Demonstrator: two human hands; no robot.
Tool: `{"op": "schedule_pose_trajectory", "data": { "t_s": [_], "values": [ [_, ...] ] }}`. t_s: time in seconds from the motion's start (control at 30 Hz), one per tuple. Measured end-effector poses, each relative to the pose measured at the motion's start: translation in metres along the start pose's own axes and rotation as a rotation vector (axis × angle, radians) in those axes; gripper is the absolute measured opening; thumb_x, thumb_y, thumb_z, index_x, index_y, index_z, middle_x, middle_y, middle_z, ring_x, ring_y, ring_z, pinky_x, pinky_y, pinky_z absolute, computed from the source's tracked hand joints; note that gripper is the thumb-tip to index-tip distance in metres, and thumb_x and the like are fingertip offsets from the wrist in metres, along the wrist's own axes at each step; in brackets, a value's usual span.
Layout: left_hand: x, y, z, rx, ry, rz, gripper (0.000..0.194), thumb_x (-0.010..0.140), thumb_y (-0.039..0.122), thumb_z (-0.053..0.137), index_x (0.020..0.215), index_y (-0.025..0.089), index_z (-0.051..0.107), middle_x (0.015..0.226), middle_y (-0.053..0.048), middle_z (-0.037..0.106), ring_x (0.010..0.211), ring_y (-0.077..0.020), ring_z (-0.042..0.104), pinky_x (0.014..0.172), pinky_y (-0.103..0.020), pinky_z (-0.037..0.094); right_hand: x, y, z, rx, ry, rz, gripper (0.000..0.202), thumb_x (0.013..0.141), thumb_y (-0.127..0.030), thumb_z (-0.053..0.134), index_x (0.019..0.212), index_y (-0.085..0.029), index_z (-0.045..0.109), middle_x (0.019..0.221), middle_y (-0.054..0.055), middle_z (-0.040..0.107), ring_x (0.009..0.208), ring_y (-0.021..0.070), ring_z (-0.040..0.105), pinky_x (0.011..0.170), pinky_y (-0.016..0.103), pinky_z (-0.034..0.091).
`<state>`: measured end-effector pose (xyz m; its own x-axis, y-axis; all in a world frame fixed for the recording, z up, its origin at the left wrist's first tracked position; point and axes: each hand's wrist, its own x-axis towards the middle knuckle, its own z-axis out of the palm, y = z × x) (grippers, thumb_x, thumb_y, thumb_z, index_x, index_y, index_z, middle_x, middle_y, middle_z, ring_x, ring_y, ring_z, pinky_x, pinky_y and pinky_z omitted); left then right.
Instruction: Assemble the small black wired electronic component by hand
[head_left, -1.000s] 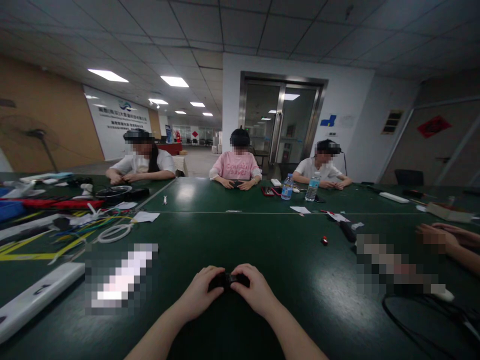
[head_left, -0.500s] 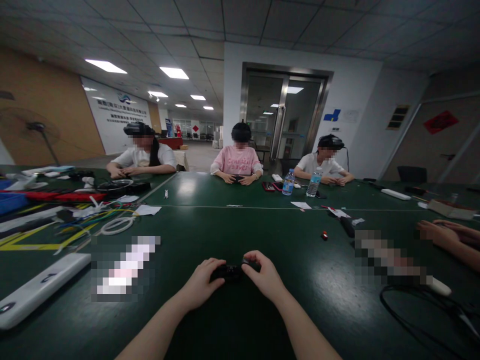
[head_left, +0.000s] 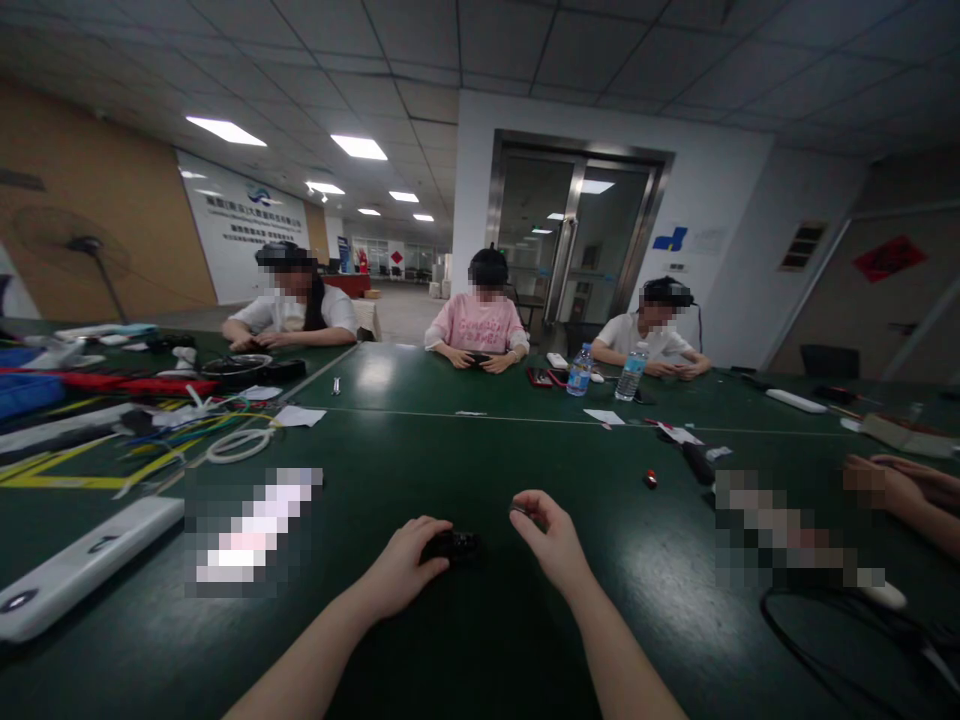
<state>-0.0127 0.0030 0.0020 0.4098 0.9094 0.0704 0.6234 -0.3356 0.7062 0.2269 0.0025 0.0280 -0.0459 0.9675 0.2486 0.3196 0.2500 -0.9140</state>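
Head view, the only one on my monitor. I record a change between the hands: both were together at the black device (head_left: 461,543) a second ago, and the right hand (head_left: 553,540) has since drawn off to the right, leaving a strip of bare green tabletop (head_left: 480,640) between. In my judgement, the small dark piece (head_left: 517,510) at its fingertips is now separate from the device; whether it was attached to it, I cannot establish.

Left hand (head_left: 405,570): closed around the left end of the black device, thumb on the near side, fingers over the far side. The device's right end projects from the grip toward the right hand, without touching it. I cannot tell whether it rests on the table.

Right hand: thumb and fingers pinched on the small dark piece, which is largely hidden by them. It sits right of the device and somewhat farther from me. I cannot confirm its exact form.

Surroundings: a small red object (head_left: 651,480) lies beyond and to the right of the right hand; a long white case (head_left: 90,570) lies well to the left. A co-worker's hands (head_left: 892,490) are at the far right, well apart.
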Motion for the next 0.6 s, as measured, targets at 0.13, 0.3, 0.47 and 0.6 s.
{"op": "schedule_pose_trajectory", "data": {
  "t_s": [0.13,0.3,0.47,0.6],
  "values": [
    [0.0003,-0.0023,0.0012,0.005,0.0,-0.003,0.042,0.077,0.028,0.056,0.118,0.025,0.051,0.119,-0.004,0.054,0.111,-0.0229,0.048,0.096,-0.036,0.036,0.0014,0.0025,-0.0047,0.088,0.039,-0.002,0.023,0.073,-0.037,0.06,0.089,-0.021,0.061,0.086,0.003,0.062,0.082,0.0196,0.058,0.078,0.035,0.045],
    [0.0014,-0.0075,0.0038,0.013,0.016,0.007,0.042,0.077,0.028,0.056,0.118,0.025,0.051,0.119,-0.005,0.054,0.11,-0.0226,0.049,0.095,-0.036,0.037,0.0015,0.0034,-0.0078,0.157,0.089,0.004,0.024,0.073,-0.038,0.061,0.09,-0.021,0.06,0.085,0.003,0.061,0.082,0.0194,0.057,0.078,0.034,0.045],
    [0.0004,-0.0034,0.0025,0.007,0.013,-0.011,0.041,0.077,0.027,0.056,0.118,0.023,0.051,0.118,-0.006,0.055,0.11,-0.0228,0.049,0.095,-0.037,0.038,0.0012,0.0061,-0.0057,0.134,0.071,0.031,0.023,0.074,-0.034,0.059,0.093,-0.021,0.058,0.088,0.003,0.059,0.084,0.0197,0.057,0.079,0.034,0.045],
    [-0.0006,0.0002,0.001,0.001,0.023,-0.01,0.042,0.076,0.026,0.057,0.118,0.024,0.051,0.117,-0.005,0.056,0.11,-0.0229,0.049,0.096,-0.038,0.037,0.0011,0.0087,-0.0028,0.081,0.032,0.057,0.028,0.075,-0.035,0.057,0.1,-0.021,0.056,0.094,0.004,0.06,0.089,0.0205,0.057,0.085,0.037,0.044]
  ]
}}
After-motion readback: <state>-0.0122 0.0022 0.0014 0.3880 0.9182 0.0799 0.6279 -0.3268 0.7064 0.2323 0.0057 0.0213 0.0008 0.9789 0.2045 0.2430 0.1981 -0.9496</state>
